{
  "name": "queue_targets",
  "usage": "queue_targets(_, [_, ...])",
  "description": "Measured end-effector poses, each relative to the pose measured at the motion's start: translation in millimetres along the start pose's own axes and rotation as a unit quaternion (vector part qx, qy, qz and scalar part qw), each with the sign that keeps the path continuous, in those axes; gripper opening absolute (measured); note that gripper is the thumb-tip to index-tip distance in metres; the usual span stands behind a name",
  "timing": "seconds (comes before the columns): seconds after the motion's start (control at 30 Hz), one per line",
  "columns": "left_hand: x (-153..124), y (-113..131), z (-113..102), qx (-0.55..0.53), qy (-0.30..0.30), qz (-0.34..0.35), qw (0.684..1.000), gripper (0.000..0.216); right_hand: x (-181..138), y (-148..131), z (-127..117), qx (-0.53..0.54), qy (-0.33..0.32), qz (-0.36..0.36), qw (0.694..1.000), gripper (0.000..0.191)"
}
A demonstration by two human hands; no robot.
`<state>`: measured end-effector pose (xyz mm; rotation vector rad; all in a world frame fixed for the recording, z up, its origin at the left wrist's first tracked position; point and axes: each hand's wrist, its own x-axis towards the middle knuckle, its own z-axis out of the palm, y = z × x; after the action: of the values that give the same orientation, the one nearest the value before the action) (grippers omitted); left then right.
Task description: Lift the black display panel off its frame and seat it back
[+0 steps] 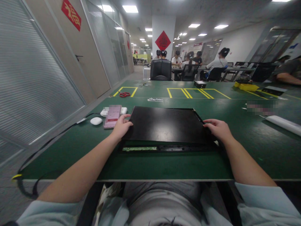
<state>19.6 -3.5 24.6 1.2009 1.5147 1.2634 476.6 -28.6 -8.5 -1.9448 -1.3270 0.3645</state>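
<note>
A glossy black screen panel (164,125) is held over the table, slightly out of line with the black frame (188,147) under it. My left hand (122,125) pinches the panel's left edge, thumb on top. At the right edge my right hand (217,128) is closed, with thumb and forefinger together; its other fingers are partly hidden. Along the frame's near side a strip of green circuit board (139,149) shows. The rest of the frame is mostly covered by the panel.
Beside my left hand lie a phone (113,116), a white mouse-shaped object (96,121) and a black cable (56,137). Farther back are red-handled scissors (124,94), a small black box (199,84) and a yellow tray (246,86). A white roll (284,124) lies right. People sit beyond.
</note>
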Motion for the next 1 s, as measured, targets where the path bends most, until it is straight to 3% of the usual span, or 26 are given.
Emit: queue_targets(1.0, [17.3,-20.1,-8.2,0.083,-0.025,0.065,0.994,0.041,-2.2,-2.8,-0.5,0.004,-0.001,0.0,1.0,0.041])
